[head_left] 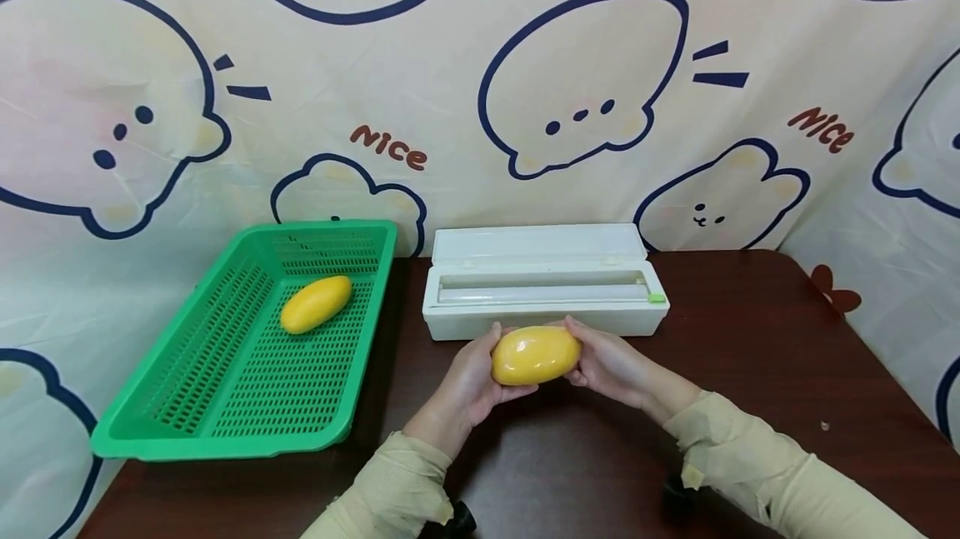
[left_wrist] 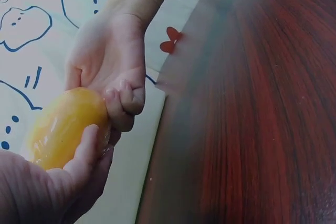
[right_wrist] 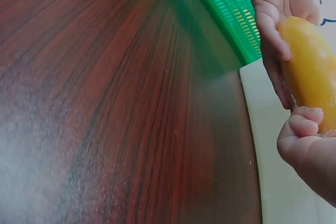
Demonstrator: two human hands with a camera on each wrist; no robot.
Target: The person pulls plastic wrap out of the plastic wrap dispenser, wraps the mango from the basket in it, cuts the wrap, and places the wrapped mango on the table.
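Observation:
A yellow mango (head_left: 534, 355) with a glossy surface is held up above the table between both hands. My left hand (head_left: 474, 382) grips its left end, and my right hand (head_left: 609, 362) grips its right end. In the left wrist view the left thumb lies along the mango (left_wrist: 68, 124), while the right fingers curl against its other end. Thin clear film shows crinkled along the underside of the mango (right_wrist: 313, 72) in the right wrist view. Just behind the hands stands a white cling film dispenser (head_left: 543, 324), its lid raised and a roll inside.
On the left stands a green slotted basket (head_left: 375, 331) with a second mango (head_left: 317, 304) lying in it. The dark wood table (head_left: 750, 339) extends to the right. A patterned cloth (head_left: 450, 106) hangs behind it.

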